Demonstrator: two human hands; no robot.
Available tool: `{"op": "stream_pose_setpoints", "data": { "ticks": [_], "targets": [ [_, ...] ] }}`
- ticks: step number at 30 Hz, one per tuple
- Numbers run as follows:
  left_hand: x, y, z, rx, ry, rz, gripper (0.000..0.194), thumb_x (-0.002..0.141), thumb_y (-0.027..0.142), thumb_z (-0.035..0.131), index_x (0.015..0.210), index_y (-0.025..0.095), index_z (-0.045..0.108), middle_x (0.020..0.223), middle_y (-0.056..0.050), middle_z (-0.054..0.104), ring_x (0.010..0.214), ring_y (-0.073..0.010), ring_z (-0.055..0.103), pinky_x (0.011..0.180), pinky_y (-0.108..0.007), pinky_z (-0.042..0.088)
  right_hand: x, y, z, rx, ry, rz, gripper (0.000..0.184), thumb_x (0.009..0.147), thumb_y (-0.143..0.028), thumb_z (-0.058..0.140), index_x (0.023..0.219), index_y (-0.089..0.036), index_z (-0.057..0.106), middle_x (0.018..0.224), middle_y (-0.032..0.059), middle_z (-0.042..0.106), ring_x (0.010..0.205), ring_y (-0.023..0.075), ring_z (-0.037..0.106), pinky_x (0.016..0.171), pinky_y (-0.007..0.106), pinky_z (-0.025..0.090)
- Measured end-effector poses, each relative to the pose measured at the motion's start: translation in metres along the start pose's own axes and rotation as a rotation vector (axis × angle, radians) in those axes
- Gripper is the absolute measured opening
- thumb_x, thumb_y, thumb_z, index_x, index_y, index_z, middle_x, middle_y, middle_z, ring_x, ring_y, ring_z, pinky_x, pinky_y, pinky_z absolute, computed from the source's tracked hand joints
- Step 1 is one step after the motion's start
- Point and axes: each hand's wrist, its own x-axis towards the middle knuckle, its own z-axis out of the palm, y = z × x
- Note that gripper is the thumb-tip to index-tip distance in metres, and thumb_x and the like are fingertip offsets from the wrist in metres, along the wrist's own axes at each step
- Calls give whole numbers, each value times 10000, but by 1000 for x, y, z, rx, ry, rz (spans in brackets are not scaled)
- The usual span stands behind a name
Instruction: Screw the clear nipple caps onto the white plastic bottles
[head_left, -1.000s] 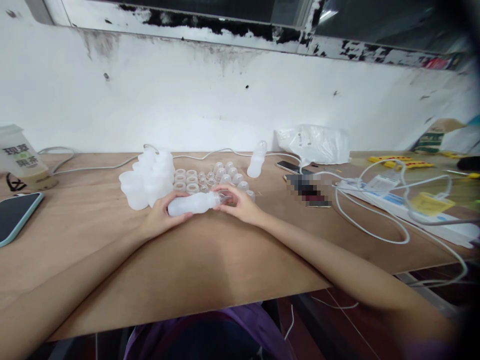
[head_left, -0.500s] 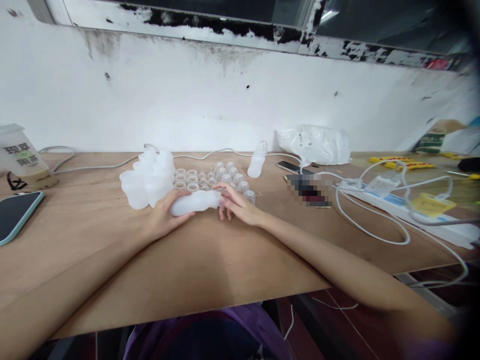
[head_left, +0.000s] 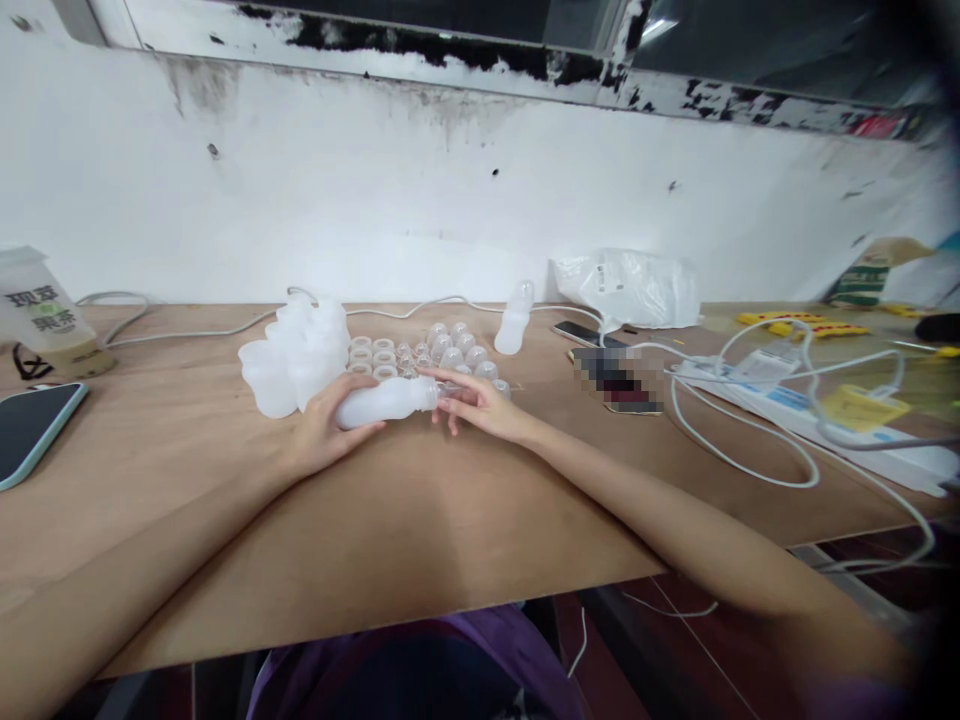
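My left hand (head_left: 330, 425) is wrapped round the base of a frosted white baby bottle (head_left: 386, 402), which lies on its side just above the table. At its threaded neck, my right hand (head_left: 480, 405) has thumb and fingers closed round a small clear teat (head_left: 448, 390), partly hidden by the fingers. Behind the bottle stand rows of white collar rings (head_left: 384, 358), more clear teats (head_left: 406, 352) and clear domed caps (head_left: 465, 345). Several frosted bottles (head_left: 274, 380) stand grouped to the left. One capped bottle (head_left: 514, 318) stands apart at the back right.
A drink cup (head_left: 49, 310) and a phone (head_left: 37, 425) are at the left. Behind to the right lies a white plastic bag (head_left: 630, 288), with another phone (head_left: 589, 335) before it. White cables loop round a power strip (head_left: 832, 430) at the right.
The bottle and both hands have shifted slightly. My right fingers have moved round the bottle's neck, and the clear piece shows more plainly between them.
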Motion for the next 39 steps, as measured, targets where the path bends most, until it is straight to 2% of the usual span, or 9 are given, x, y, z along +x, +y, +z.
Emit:
{"op": "stream_pose_setpoints", "data": {
  "ticks": [5, 9, 12, 15, 19, 23, 30, 36, 39],
  "targets": [
    [1, 2, -2, -5, -14, -40, 408, 701, 376, 569, 1042, 189, 445, 1056, -56, 537, 989, -184, 498, 862, -312, 392, -1, 7, 0, -97, 21, -120, 421, 754, -262, 528, 1167, -266, 445, 1204, 67, 389, 876, 128, 542, 608, 239, 521],
    [0, 4, -2, -26, -61, -95, 413, 701, 389, 565, 1051, 200, 450, 1059, -44, 544, 988, -183, 503, 851, -313, 403, -2, 3, 2, -307, 119, -161, 342, 735, -267, 550, 1075, -255, 517, 1153, 52, 438, 946, 146, 508, 701, 270, 503],
    [-1, 6, -2, -26, -55, -87, 415, 701, 381, 569, 1053, 197, 451, 1058, -42, 546, 986, -176, 505, 849, -304, 405, -1, 2, 3, -321, 174, -57, 400, 719, -311, 568, 1092, -228, 452, 1051, 62, 515, 730, 103, 567, 558, 224, 494],
    [-1, 8, -1, -1, -43, -19, 396, 712, 356, 562, 1051, 183, 451, 1056, -53, 541, 990, -173, 500, 858, -300, 398, 0, 2, 6, -253, 173, 61, 320, 754, -380, 507, 989, -181, 422, 761, 16, 571, 511, 72, 542, 389, 167, 405],
    [-1, 8, 1, 21, -31, 12, 390, 718, 344, 559, 1052, 178, 447, 1058, -58, 538, 988, -168, 501, 862, -294, 396, -1, 0, 9, -253, 142, 119, 293, 831, -413, 348, 1000, -176, 381, 596, -26, 528, 436, 66, 502, 374, 166, 372],
    [-1, 6, 2, 8, -16, -14, 408, 707, 362, 568, 1053, 185, 443, 1056, -56, 540, 990, -176, 499, 858, -304, 399, -4, -2, 9, -317, 42, 44, 414, 806, -360, 436, 1147, -192, 270, 614, -39, 511, 475, 65, 490, 453, 182, 402],
    [-2, 6, 1, 12, -30, 13, 396, 715, 355, 559, 1054, 187, 446, 1057, -55, 533, 990, -173, 497, 863, -296, 395, -4, 1, 10, -357, 61, 99, 309, 832, -416, 353, 1032, -180, 370, 645, -13, 520, 487, 69, 476, 506, 216, 408],
    [-2, 7, 1, 1, -21, -32, 400, 708, 373, 561, 1046, 192, 449, 1048, -52, 543, 980, -179, 505, 851, -304, 405, -5, 0, 15, -424, 63, -15, 471, 798, -377, 439, 1184, -208, 228, 1094, 103, 426, 701, 93, 499, 584, 241, 440],
    [-2, 7, 1, 3, -30, -11, 397, 713, 363, 558, 1052, 189, 446, 1052, -57, 538, 987, -178, 500, 856, -304, 401, -4, 3, 14, -424, 71, 26, 373, 811, -386, 415, 1109, -191, 304, 917, 58, 510, 571, 76, 482, 552, 244, 426]
  ]
}}
